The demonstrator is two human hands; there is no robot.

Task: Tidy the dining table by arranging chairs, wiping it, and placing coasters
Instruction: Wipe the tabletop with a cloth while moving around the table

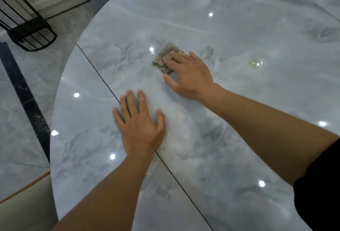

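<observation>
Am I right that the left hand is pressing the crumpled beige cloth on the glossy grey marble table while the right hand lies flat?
Not quite: the hands are swapped. In the head view, the right hand presses the crumpled beige cloth on the glossy grey marble table; the left hand lies flat.

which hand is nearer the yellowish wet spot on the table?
Right. The right hand presses the cloth just left of the wet spot; the left hand lies flat on the table, farther left and nearer the person.
</observation>
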